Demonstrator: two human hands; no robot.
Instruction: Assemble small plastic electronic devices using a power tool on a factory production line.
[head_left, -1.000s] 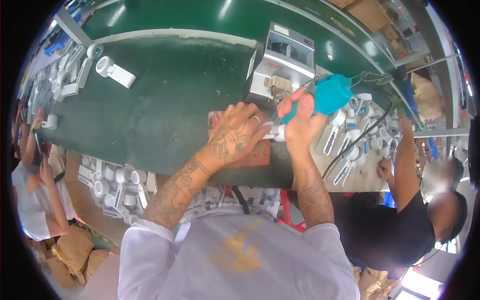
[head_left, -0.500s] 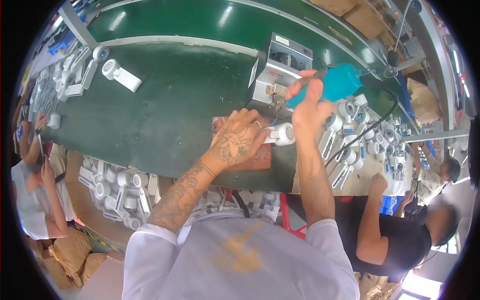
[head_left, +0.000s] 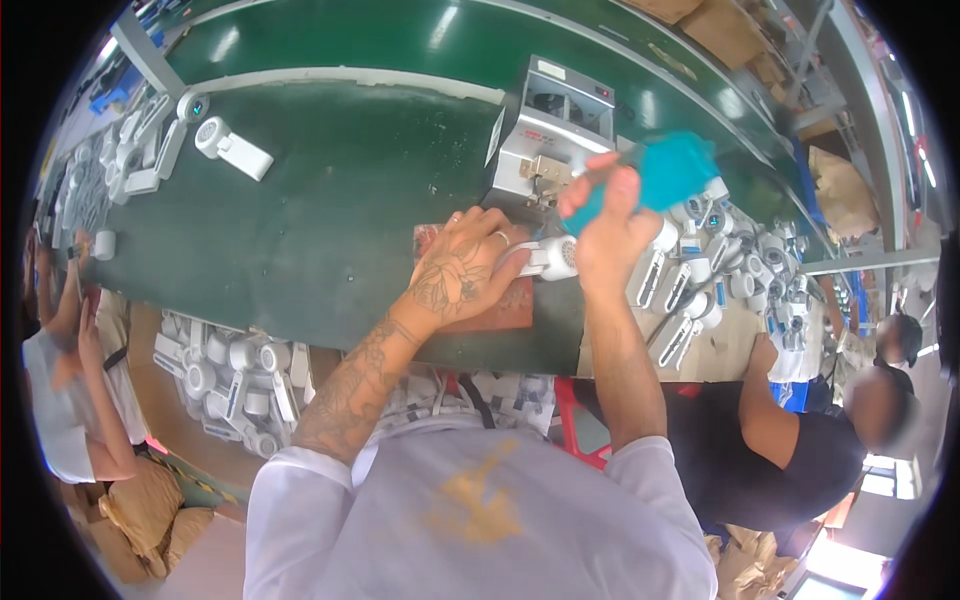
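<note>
My left hand point(head_left: 468, 262) is closed over a white handheld fan point(head_left: 553, 258), its round vented head showing past my fingers. The fan lies over a reddish mat point(head_left: 505, 308) on the green bench. In my right hand point(head_left: 618, 235) is a teal electric screwdriver point(head_left: 672, 172), smeared by motion. It is tilted, its lower end near the fan; the bit cannot be made out clearly. Just beyond my hands stands a grey metal screw feeder point(head_left: 548, 137).
Many white fans point(head_left: 715, 250) lie on cardboard at the right. More fill a box point(head_left: 225, 375) at the lower left, and others sit at the bench's far left, near a single fan point(head_left: 235, 148). People sit at both sides, one in a black shirt point(head_left: 690, 450) close on my right.
The view has shifted slightly, so the bench items sit a little further left and up. My left hand keeps the fan, and my right hand still grips the screwdriver, which is more blurred now.
</note>
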